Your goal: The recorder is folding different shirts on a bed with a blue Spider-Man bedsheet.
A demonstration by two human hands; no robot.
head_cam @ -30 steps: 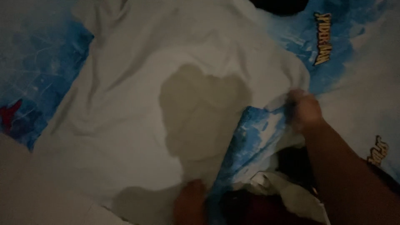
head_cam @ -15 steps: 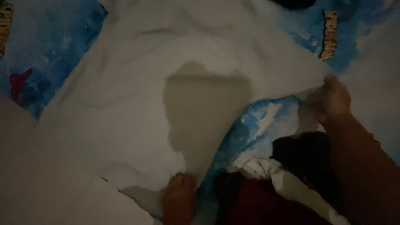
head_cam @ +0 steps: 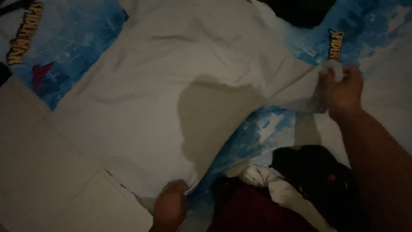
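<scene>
A large white cloth [head_cam: 163, 86] with a darker stained patch in its middle lies spread over a blue and white printed bedsheet [head_cam: 77, 38]. My right hand [head_cam: 341, 90] grips the cloth's right corner in a closed fist and holds it taut. My left hand [head_cam: 169, 208] pinches the cloth's near bottom corner at the lower middle of the view. The cloth stretches between both hands.
A pile of dark red, black and white clothes [head_cam: 292, 189] lies near me between my arms. Pale floor tiles [head_cam: 47, 172] show at lower left. Another dark item [head_cam: 300, 10] sits at the top edge. The scene is dim.
My right hand has pulled the cloth's corner up and to the right, flattening the cloth. My left hand has slid left and down with its corner.
</scene>
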